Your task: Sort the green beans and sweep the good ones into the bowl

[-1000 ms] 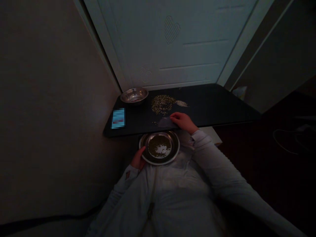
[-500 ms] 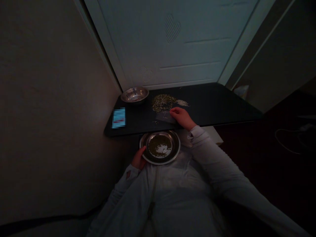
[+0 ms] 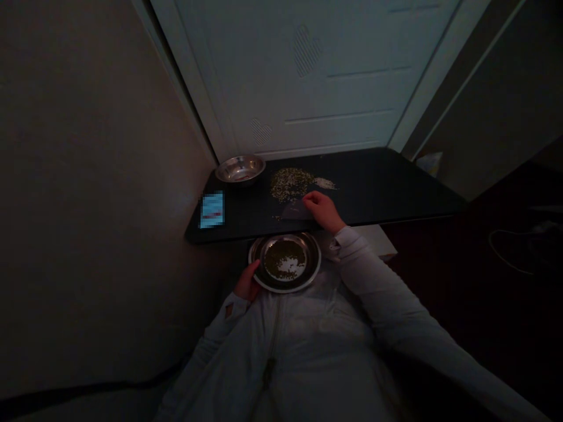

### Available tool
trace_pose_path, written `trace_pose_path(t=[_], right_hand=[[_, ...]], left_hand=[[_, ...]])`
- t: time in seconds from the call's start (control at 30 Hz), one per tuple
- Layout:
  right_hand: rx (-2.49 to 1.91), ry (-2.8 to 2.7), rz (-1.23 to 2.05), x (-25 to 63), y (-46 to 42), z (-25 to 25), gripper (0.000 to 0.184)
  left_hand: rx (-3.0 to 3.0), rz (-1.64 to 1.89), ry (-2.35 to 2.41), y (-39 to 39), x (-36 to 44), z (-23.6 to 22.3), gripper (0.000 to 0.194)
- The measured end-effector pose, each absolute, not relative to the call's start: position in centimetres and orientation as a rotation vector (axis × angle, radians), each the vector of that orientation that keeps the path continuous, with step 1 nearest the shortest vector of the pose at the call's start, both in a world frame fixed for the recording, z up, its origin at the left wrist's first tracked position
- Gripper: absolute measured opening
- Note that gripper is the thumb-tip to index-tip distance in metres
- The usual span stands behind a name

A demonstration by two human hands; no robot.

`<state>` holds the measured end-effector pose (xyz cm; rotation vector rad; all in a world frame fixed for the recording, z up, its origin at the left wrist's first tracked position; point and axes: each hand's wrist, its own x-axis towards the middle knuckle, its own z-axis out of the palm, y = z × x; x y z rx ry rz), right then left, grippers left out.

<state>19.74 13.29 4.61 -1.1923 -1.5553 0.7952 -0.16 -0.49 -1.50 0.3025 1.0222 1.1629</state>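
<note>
My left hand (image 3: 248,282) grips the left rim of a steel bowl (image 3: 313,272), which sits in my lap below the table edge. Green beans (image 3: 277,253) and a patch of white grains (image 3: 290,266) lie in that bowl. Over the table, the fingers of my right hand (image 3: 323,210) are pinched on a thin, dark, see-through plastic sheet (image 3: 295,211) with some light grains on it. Just beyond it spreads a mixed pile of green beans and pale grains (image 3: 291,180). A small heap of white grains (image 3: 325,183) lies to the pile's right.
On the dark table (image 3: 387,187), a second steel bowl (image 3: 241,170) stands at the back left. A blurred blue packet (image 3: 212,210) lies in front of it. A white door (image 3: 308,94) rises behind the table, and a wall (image 3: 97,205) is close on the left.
The plastic sheet has shifted slightly to the right and changed its tilt, with my right hand still pinching it. My left hand and the bowl have stayed in place.
</note>
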Motion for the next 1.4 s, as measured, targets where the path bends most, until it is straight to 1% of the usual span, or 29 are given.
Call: trace_pose_path(t=[0.2, 0.63, 1.0, 1.23, 1.4], right_hand=[[-1.200, -1.562, 0.768, 19.69, 13.15, 4.72, 0.015], [-1.304, -1.566, 0.643, 19.60, 12.71, 5.09, 0.013], [-1.260, -1.612, 0.710, 19.50, 12.83, 4.89, 0.015], [-1.227, -1.574, 0.743, 19.57, 13.01, 4.75, 0.016], [-1.226, -1.607, 0.754, 19.51, 12.97, 4.84, 0.017]], left_hand=[[0.276, 1.150, 1.045, -0.40, -0.19, -1.50, 0.015], [0.281, 1.140, 0.999, -0.43, -0.17, -1.36, 0.019], [0.300, 1.144, 1.026, -0.50, -0.01, -1.01, 0.021], [0.274, 1.133, 1.077, -0.50, -0.04, -0.83, 0.017], [0.263, 1.154, 1.048, -0.58, -0.01, -0.88, 0.018]])
